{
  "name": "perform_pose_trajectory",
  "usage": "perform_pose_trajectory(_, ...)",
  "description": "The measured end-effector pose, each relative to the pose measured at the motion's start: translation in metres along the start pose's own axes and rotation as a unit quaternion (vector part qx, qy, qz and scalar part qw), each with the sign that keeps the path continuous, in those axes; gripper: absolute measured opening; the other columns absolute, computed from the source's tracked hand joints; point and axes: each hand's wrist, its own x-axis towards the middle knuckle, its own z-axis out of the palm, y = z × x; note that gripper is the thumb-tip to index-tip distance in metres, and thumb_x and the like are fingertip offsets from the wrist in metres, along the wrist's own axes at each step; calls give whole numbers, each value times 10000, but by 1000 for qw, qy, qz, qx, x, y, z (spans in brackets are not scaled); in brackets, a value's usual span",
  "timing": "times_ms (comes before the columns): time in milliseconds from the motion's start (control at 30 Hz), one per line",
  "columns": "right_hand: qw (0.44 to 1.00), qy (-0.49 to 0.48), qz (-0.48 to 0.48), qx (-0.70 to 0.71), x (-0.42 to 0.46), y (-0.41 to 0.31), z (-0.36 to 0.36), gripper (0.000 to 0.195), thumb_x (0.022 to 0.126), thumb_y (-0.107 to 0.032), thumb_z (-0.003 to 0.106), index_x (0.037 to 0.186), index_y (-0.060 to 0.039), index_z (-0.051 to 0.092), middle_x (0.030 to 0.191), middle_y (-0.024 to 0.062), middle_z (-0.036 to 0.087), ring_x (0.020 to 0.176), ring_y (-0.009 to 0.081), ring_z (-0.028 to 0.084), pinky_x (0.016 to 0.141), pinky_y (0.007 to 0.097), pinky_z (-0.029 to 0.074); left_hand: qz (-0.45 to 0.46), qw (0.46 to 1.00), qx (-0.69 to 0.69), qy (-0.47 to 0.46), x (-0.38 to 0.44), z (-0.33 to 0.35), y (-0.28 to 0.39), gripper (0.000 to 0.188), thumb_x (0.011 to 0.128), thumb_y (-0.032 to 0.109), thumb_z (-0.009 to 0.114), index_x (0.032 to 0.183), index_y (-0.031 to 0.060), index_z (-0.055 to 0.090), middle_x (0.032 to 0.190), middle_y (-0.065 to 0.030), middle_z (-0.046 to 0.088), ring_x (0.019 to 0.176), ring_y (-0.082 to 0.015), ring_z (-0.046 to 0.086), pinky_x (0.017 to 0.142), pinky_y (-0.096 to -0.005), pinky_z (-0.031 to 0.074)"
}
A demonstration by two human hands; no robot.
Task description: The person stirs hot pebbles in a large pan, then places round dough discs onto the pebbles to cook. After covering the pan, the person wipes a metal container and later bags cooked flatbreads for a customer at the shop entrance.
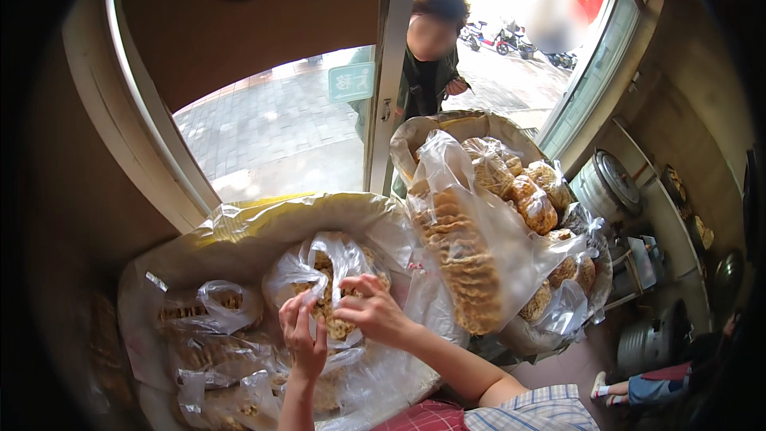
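Note:
My left hand (304, 332) has its fingertips on the left rim of an open clear plastic bag (344, 251). Brown, lumpy pieces of food (326, 302) show through the mouth of this bag. Over the bag's right side, my right hand (374, 311) has bent, spread fingers touching the rim or lying just above it; its grip on the film is unclear. The bag sits in a large lined basket (161, 269), among other bags. To the left is a tied bag of ridged, stacked pieces (206, 308).
A second lined basket (413, 137) at right holds several tied bags and a long bag of stacked flat cakes (458, 251). A person (428, 84) stands outside the open window (386, 72). Metal pots (610, 182) and shelving stand at right; another person's legs (622, 389) show lower right.

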Motion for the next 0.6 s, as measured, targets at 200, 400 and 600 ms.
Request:
perform_pose_trajectory(200,992,-79,-70,62,35,9,4,280,673,-20,603,915,-162,598,805,-14,625,1105,202,509,1021,463,251,22,999,14,-21,-1,-5,1,276,745,69,562,1007,-17,558,1079,-147,543,1047,-354,469,909,-440,371)
perform_pose_trajectory(400,981,-150,-89,81,51,20,-6,240,550,-41,651,761,-131,582,657,23,556,799,205,534,782,372,398,-4,994,106,-32,-9,10,7,322,734,102,594,1044,18,568,1225,-166,439,1142,-347,394,956,-464,314)
perform_pose_trajectory(600,978,-108,-118,135,42,24,19,253,575,-33,628,804,-136,594,700,66,568,745,226,571,692,354,472,-125,976,175,-17,-4,64,-55,531,790,251,589,1275,99,437,1340,-175,277,1238,-355,257,996,-460,233)
